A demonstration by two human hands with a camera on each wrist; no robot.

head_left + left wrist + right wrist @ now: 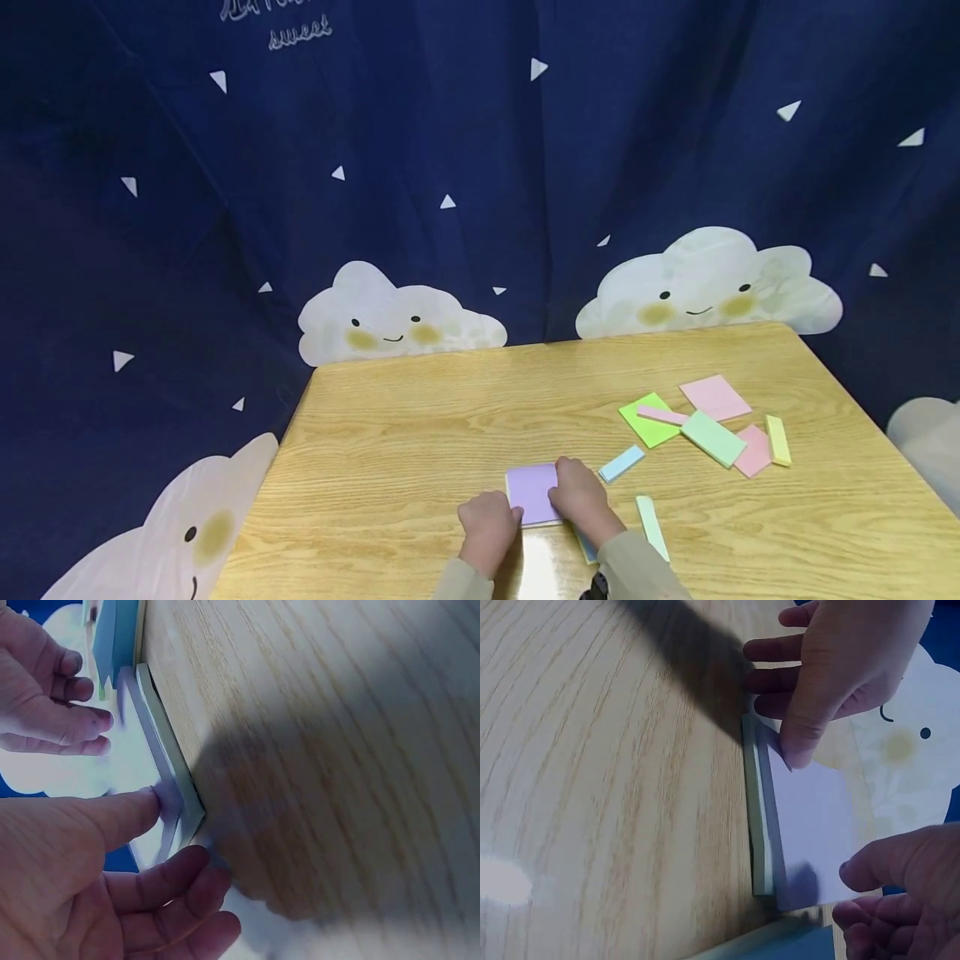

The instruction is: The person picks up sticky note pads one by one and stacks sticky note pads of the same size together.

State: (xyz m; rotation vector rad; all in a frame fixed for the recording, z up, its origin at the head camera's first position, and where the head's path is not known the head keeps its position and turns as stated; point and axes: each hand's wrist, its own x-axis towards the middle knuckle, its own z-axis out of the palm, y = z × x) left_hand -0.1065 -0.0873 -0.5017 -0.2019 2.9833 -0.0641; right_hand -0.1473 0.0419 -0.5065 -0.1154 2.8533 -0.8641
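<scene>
A square purple sticky-note pad lies on a pale green pad, their edges nearly lined up, near the front of the table. My left hand is at its near left corner. Its thumb presses the purple top, with the fingers bent round the pad's edge. On the right side my right hand pinches the pad's edge between thumb and bent fingers. A blue pad on a yellowish one lies partly hidden under the right wrist.
To the right lie a small light-blue strip pad and a pale mint strip. Farther back are a lime square, pink squares, a green rectangle and a yellow strip. A dark-blue curtain hangs behind the table.
</scene>
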